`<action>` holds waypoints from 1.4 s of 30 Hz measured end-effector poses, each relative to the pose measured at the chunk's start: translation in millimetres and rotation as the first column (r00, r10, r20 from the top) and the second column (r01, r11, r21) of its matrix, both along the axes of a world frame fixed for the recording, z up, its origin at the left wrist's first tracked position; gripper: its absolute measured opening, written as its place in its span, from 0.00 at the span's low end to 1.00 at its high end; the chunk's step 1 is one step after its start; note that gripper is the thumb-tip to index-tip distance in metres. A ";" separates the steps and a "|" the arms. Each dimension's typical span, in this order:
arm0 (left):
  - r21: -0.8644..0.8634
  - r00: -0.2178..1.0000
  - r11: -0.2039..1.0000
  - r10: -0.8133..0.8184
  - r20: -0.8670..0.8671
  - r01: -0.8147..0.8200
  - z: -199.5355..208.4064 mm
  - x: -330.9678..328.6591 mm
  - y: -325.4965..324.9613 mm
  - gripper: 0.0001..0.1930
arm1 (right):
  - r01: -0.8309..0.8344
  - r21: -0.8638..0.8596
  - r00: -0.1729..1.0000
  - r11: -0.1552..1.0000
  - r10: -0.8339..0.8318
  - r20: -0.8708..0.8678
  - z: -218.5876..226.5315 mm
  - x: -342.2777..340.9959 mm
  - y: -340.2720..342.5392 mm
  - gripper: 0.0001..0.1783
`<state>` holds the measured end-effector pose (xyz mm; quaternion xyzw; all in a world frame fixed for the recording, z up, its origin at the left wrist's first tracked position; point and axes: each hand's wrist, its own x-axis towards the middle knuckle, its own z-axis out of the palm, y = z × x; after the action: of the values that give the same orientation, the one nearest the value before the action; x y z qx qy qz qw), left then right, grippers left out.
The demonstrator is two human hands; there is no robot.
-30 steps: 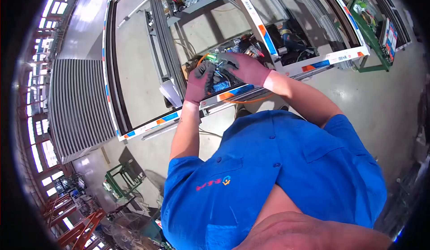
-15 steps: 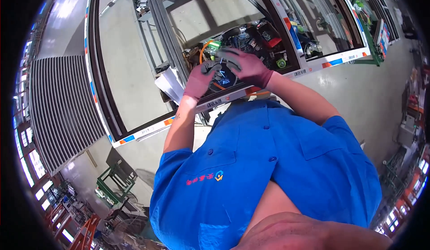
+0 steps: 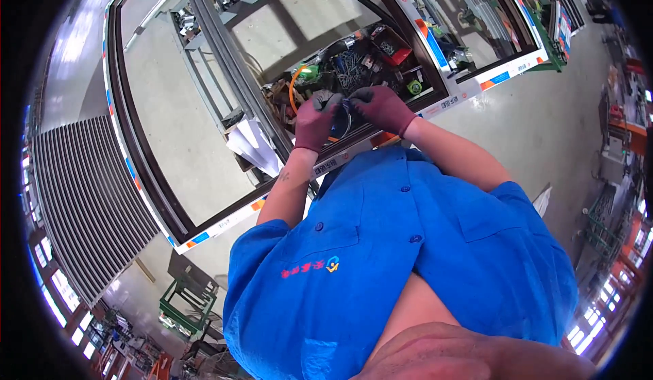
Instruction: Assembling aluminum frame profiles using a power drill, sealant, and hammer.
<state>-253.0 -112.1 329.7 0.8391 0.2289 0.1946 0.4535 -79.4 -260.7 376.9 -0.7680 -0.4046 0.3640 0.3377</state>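
In maroon work gloves with grey fingers, my left hand and right hand meet above the near side of a large window frame. The fingertips of both hands are closed and pressed together at one spot. Whatever small thing they pinch is too hidden to name. Beneath and beyond them, seen through the frame's opening, lies a heap of screws and small hardware. An orange hose curves up beside my left hand. A round green item lies beyond my right wrist.
A red bin sits among the hardware. White papers lean left of my left hand, near long grey bars. A stack of ribbed profiles lies on the floor at left. A green metal stand is at lower left.
My right hand's fingers have gone from spread over the left to pinched against it. Both hands are now side by side. The whole view has shifted slightly, with the frame moving left.
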 end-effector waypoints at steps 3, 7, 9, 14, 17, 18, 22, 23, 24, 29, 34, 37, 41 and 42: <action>0.038 0.999 0.999 0.023 0.032 -0.025 -3.6 11.6 -5.4 0.15 | 0.106 0.016 0.989 0.994 -0.104 -0.103 -4.3 8.2 -8.6 0.17; -0.294 0.987 0.952 0.039 -0.156 -0.084 13.4 30.1 -11.9 0.15 | 0.088 0.009 0.971 0.996 -0.084 -0.222 -4.6 10.3 -10.9 0.16; -0.295 0.983 0.951 0.038 -0.182 -0.091 10.0 34.5 -16.5 0.15 | 0.053 0.006 0.988 0.999 -0.052 -0.142 -17.0 12.6 -14.4 0.16; -0.208 0.969 0.972 0.055 -0.242 -0.107 -27.2 18.7 5.1 0.17 | -0.023 -0.145 0.980 0.989 0.051 0.192 -5.3 20.0 -20.6 0.16; -0.028 0.889 0.997 -0.079 -0.452 0.074 -16.7 7.4 7.9 0.19 | 0.071 -0.088 0.997 0.994 -0.068 0.036 -11.2 22.0 -21.4 0.16; -0.121 0.938 0.986 -0.151 -0.312 0.118 -10.7 7.9 6.5 0.20 | 0.118 -0.076 0.988 0.990 -0.125 -0.087 -12.2 21.4 -21.2 0.16; -0.744 0.987 0.662 -0.160 -0.020 0.092 3.1 28.8 -8.5 0.23 | 0.193 0.041 0.904 0.980 -0.161 -0.396 -14.0 9.0 -14.8 0.16; -0.773 0.981 0.617 -0.189 0.037 0.148 0.7 33.2 -11.0 0.21 | 0.193 0.075 0.895 0.978 -0.144 -0.422 -10.0 5.4 -10.9 0.16; -0.773 0.982 0.618 -0.188 0.035 0.145 -1.0 36.1 -14.7 0.21 | 0.196 0.107 0.885 0.975 -0.128 -0.448 -6.5 3.2 -7.4 0.16; -0.768 0.984 0.615 -0.129 0.126 0.178 -16.5 56.4 -18.7 0.19 | 0.127 -0.056 0.938 0.990 -0.138 -0.318 4.2 21.5 -10.4 0.20; -0.531 0.996 0.845 -0.028 0.080 0.066 -76.8 87.1 26.4 0.14 | 0.290 0.045 0.957 0.956 -0.290 0.002 34.1 21.1 -45.0 0.22; -0.039 0.975 0.998 -0.063 -0.213 0.056 -173.0 103.3 93.5 0.16 | 0.507 0.173 0.855 0.845 -0.518 0.028 42.6 26.8 -92.2 0.19; 0.199 0.663 0.952 -0.004 -0.749 0.231 -292.9 128.9 178.2 0.16 | 0.844 0.119 0.536 0.524 -0.833 -0.135 24.8 9.0 -161.0 0.17; 0.392 0.526 0.776 0.092 -0.845 0.494 -332.5 88.2 216.4 0.16 | 0.850 0.054 0.525 0.524 -0.833 -0.172 7.5 6.1 -168.4 0.18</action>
<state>-164.8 104.3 -2.8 0.9459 0.2364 -0.2208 0.0253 -73.2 -429.1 384.4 -0.8193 0.0160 0.1751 0.5458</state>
